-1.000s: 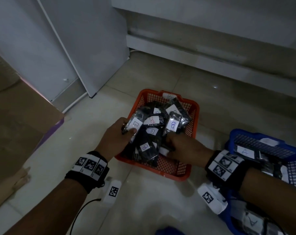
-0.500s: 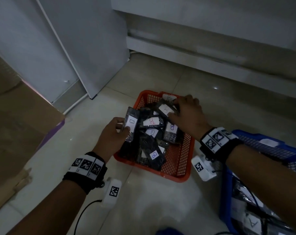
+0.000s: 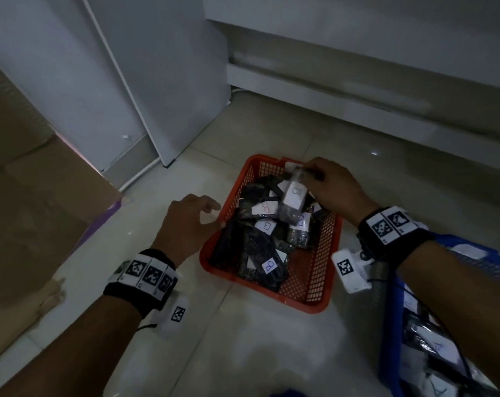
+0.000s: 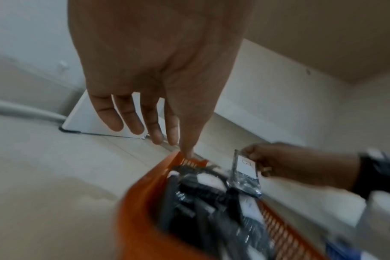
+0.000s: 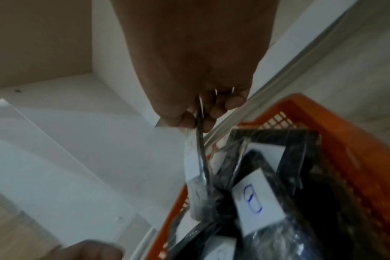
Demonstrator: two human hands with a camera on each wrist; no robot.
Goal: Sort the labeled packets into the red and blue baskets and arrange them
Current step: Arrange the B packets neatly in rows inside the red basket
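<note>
R hand (image 3: 333, 187) pinches a B-labeled packet (image 3: 293, 197) by its top edge over the red basket (image 3: 323, 267).
L hand (image 3: 190, 222) at 9 o'clock of basket, fingers loose, gripping nothing, thumb near the rim. Basket: rectangular red plastic mesh w/ a heap of crinkly clear-wrapped dark packets (image 3: 264, 242), white paper tags marked B. Blue basket (image 3: 386, 339), same mesh, at 4 o'clock, packets tagged A inside. Glossy tile floor (image 3: 243, 353).
</note>
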